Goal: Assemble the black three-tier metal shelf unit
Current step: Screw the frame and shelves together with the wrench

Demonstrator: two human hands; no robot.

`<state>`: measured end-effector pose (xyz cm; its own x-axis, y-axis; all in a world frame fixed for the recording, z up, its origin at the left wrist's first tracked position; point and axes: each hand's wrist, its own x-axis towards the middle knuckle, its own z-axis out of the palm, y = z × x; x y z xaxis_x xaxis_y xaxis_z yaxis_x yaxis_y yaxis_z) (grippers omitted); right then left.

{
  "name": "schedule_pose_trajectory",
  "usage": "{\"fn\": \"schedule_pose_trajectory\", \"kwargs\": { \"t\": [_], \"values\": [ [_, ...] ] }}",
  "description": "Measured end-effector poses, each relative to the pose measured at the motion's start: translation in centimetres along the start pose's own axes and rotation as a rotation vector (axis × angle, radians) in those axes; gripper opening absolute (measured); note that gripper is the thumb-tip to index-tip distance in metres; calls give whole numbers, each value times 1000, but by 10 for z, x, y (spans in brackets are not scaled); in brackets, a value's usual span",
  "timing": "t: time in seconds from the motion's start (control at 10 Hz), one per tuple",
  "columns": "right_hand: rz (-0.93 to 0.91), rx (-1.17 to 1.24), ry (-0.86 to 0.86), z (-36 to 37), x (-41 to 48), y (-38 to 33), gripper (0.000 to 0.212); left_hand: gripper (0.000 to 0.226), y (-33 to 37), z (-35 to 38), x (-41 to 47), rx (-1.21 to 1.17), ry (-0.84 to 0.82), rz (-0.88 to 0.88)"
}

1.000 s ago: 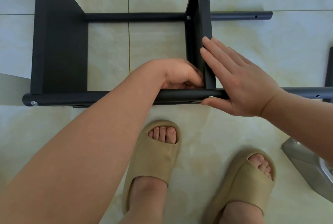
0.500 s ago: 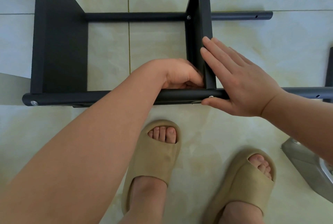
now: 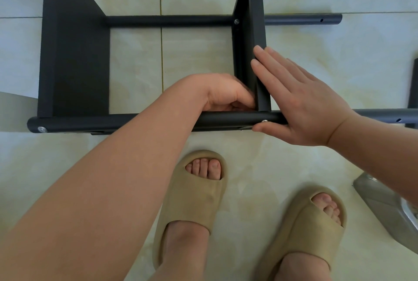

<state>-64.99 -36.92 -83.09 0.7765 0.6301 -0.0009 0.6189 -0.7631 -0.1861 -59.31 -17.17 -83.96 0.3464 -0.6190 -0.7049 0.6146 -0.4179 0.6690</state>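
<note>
Nothing has shifted — right grip [image 3: 303, 104] presses flat on the panel [image 3: 257, 32], left grip [image 3: 224, 94] stays curled at the tube [image 3: 113, 124] joint, contents hidden, so fastening likely continues

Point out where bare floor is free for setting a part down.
Bare tile lies between the left panel and middle panel, and right of the middle panel between the back pole and near pole. Crowded: the joint under the left hand and right hand, and by the slippers.
</note>
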Motion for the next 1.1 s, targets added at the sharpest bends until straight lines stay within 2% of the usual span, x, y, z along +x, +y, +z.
{"fn": "schedule_pose_trajectory", "kwargs": {
  "t": [0.8, 0.9, 1.1],
  "values": [
    [2, 3, -8, 0, 0, 0, 99, 17, 0, -2, 1, -55, -16, 18],
    [2, -1, -7, 0, 0, 0, 99, 16, 0, -1, 1, -49, -45, -12],
    [-2, 5, -5, 0, 0, 1, 99, 13, -3, -1, 2, 14, -4, 11]
  ]
}}
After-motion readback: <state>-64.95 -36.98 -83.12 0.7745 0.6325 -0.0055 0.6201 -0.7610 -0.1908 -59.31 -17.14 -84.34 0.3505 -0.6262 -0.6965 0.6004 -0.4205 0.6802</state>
